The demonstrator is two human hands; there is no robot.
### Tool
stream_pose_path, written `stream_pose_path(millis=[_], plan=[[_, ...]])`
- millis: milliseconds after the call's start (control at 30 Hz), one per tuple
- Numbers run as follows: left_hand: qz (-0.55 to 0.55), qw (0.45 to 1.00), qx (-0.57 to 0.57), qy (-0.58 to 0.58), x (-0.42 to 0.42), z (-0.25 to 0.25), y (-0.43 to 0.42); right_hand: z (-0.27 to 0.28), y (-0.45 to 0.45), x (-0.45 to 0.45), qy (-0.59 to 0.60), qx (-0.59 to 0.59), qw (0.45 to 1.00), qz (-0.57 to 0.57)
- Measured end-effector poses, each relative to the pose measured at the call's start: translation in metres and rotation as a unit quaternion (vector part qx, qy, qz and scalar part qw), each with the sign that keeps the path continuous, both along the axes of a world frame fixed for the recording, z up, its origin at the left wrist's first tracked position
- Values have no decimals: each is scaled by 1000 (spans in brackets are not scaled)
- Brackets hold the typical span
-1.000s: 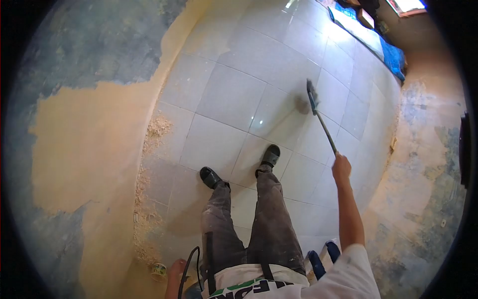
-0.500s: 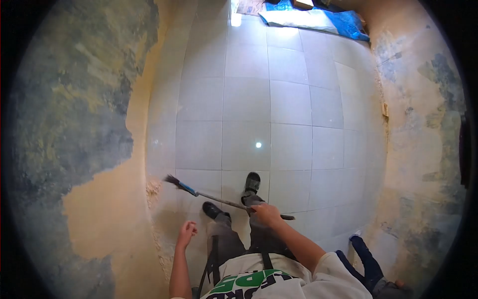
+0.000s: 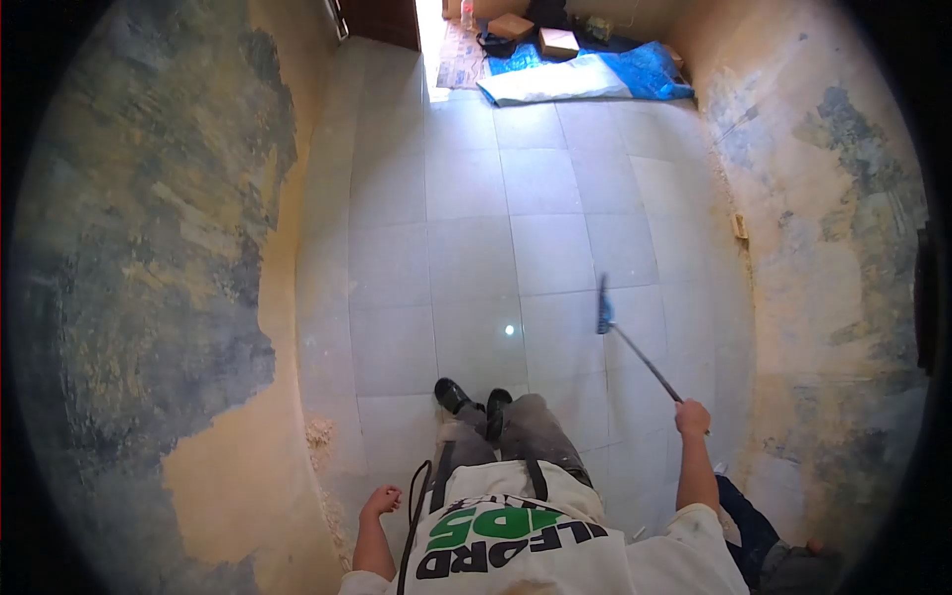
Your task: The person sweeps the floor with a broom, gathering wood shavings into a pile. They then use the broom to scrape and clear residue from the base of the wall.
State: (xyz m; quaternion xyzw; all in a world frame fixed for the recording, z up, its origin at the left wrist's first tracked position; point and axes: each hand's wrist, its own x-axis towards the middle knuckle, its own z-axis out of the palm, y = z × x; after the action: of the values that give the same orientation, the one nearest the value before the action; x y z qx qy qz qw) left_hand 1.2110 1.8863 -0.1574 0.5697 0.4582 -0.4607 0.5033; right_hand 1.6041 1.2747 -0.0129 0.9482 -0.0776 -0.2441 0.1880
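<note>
My right hand (image 3: 693, 417) is wrapped round the handle of a broom (image 3: 645, 359), out to the right of my body. The broom's dark and blue head (image 3: 604, 305) is over the grey floor tiles, up and left of that hand. My left hand (image 3: 384, 500) hangs at my left side, holding nothing, its fingers loosely curled and partly apart. Near it, a small heap of pale debris (image 3: 319, 433) lies along the foot of the left wall. My dark shoes (image 3: 452, 395) stand close together on the tiles.
Patchy, scraped walls (image 3: 213, 466) rise on both sides. At the far end lie a blue and white sheet (image 3: 595, 79), boxes (image 3: 558, 43) and a dark door (image 3: 382, 22). Another person in dark clothes (image 3: 749, 535) is close by at the lower right. A small block (image 3: 740, 227) lies by the right wall.
The broom has swung from the left side, by the debris, across to the right with my right hand. My feet have come together, and the view now takes in more of the far end.
</note>
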Motion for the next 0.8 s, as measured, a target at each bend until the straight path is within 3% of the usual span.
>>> stream_pose_path(millis=[67,167,200,267,467,600,733,767,800], plan=[[12,1000,11,-23,25,-3,13,10,-24,8,-24,-20,990,-136],[38,993,24,-112,68,-7,42,11,-49,37,-36,18,973,-226],[44,987,27,-149,91,-4,50,10,-59,48,-35,18,973,-230],[32,980,82,-181,141,11,64,5,-72,77,-200,103,938,-262],[74,961,146,-221,265,39,81,19,-90,231,-244,90,904,-338],[68,970,158,-172,318,34,46,-3,-145,392,-216,55,932,-286],[153,985,79,-29,367,53,-32,-38,-165,569,-177,-55,976,-117],[50,995,89,-10,381,63,-52,-49,-166,611,-167,-75,977,-106],[61,996,62,12,389,69,-69,-63,-164,655,-167,-91,977,-94]])
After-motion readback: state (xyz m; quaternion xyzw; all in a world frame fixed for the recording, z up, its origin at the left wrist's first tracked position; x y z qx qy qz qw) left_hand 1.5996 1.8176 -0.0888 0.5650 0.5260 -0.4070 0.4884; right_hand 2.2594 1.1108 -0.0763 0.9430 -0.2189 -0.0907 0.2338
